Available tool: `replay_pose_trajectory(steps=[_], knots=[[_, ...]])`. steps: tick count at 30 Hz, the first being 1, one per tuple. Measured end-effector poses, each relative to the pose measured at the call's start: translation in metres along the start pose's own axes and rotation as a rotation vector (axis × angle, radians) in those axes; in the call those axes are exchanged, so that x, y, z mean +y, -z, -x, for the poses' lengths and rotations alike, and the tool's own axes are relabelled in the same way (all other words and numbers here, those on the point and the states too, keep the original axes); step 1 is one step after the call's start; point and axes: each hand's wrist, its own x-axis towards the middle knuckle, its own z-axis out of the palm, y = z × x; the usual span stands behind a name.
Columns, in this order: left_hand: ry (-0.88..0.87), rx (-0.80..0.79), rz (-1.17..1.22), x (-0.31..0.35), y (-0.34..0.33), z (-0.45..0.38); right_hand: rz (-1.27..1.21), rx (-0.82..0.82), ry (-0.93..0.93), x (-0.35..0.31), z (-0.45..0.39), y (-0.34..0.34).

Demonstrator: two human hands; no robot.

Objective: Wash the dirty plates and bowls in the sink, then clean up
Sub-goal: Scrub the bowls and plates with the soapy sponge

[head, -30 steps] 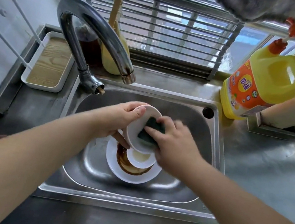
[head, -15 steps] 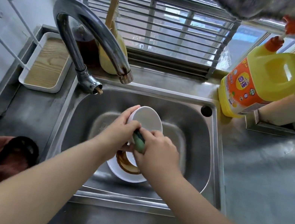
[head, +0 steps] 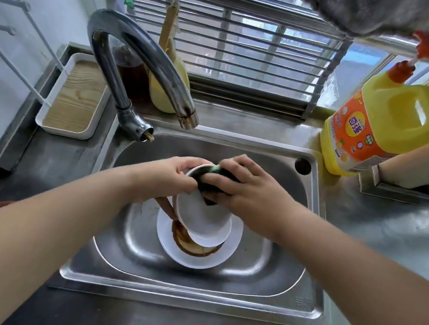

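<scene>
Two hands work over one steel sink (head: 311, 208) set into the desk (head: 392, 251). On the sink floor lies one white plate (head: 190, 258) smeared with brown residue. Above it, tilted, one white bowl (head: 202, 214) is gripped at its rim by the left hand (head: 167, 179), thumb over the edge and fingers beneath. The right hand (head: 253, 195) is curled round one green sponge (head: 211, 179), pressing it against the bowl's upper rim. Behind the basin stands one curved chrome faucet (head: 139, 63). To its left sits one white tray (head: 75, 97) with a wood-grain base; at far right, one yellow detergent jug (head: 379, 128) with an orange label.
</scene>
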Motion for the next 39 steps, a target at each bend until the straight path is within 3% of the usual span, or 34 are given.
replay_pose_trajectory(steps=[2,5,7,10,14,16,18,20,25,27,36,39], knots=[[-0.037,0.097,0.065,-0.006,-0.003,-0.002,-0.271,-0.062,-0.322,-0.022,0.003,-0.006],[-0.035,0.242,0.172,-0.021,-0.019,-0.009,-0.724,-0.323,-0.777,-0.064,-0.005,0.005],[-0.032,0.309,0.158,-0.030,-0.027,-0.013,-1.028,-0.330,-0.954,-0.088,-0.012,0.012],[-0.052,0.340,0.134,-0.033,-0.020,-0.012,-1.232,-0.138,-0.848,-0.107,-0.005,0.014],[-0.006,0.294,0.147,-0.026,-0.001,-0.006,-0.879,0.092,-0.702,-0.084,0.024,0.012],[0.007,0.278,0.152,-0.022,-0.001,-0.004,-0.891,0.207,-0.827,-0.066,0.032,0.013],[0.014,0.257,0.112,-0.020,-0.011,-0.003,-1.080,0.256,-1.008,-0.053,0.029,0.016],[0.018,0.229,0.089,-0.022,-0.025,-0.003,-1.150,0.192,-1.103,-0.045,0.017,0.020],[-0.010,0.268,-0.049,-0.027,-0.045,-0.004,-0.816,-0.061,-0.887,-0.034,-0.016,0.027],[-0.038,0.300,-0.039,-0.031,-0.043,-0.003,-0.831,-0.081,-0.907,-0.031,-0.012,0.024],[-0.095,0.529,0.214,-0.042,-0.068,0.009,-1.544,0.202,-1.428,-0.060,0.004,0.016],[-0.028,0.551,0.515,-0.039,-0.069,0.014,-1.938,0.297,-1.512,-0.072,0.009,0.015]])
